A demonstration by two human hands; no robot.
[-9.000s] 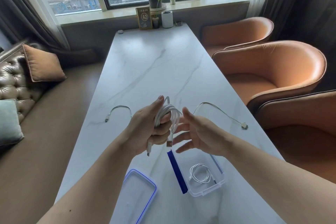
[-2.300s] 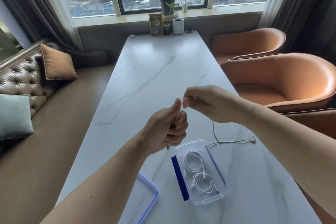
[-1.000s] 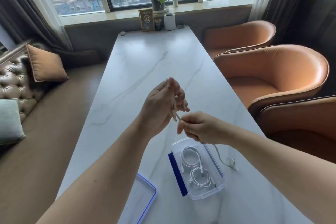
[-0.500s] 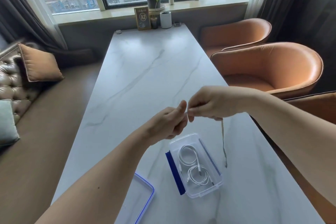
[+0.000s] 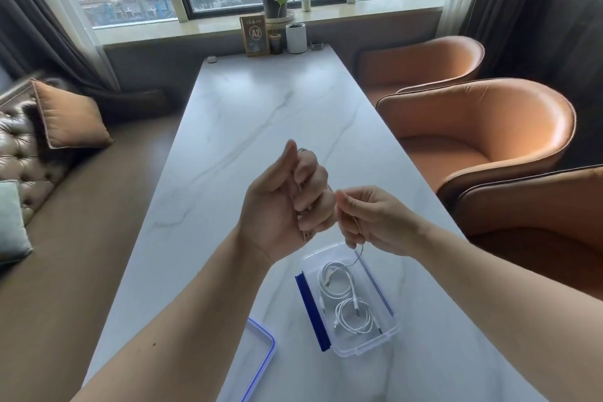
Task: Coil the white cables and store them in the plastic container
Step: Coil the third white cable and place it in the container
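Above the plastic container (image 5: 362, 351), the left hand (image 5: 287, 202) curls round the thin white cable (image 5: 358, 257) — the right hand (image 5: 375, 222), just beside, pinches its tail, dangling downward.

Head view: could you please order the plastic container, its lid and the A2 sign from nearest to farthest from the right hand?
1. Plastic container, just below the right hand.
2. Lid, on the table to the left, by the near edge.
3. A2 sign, at the table's far end.
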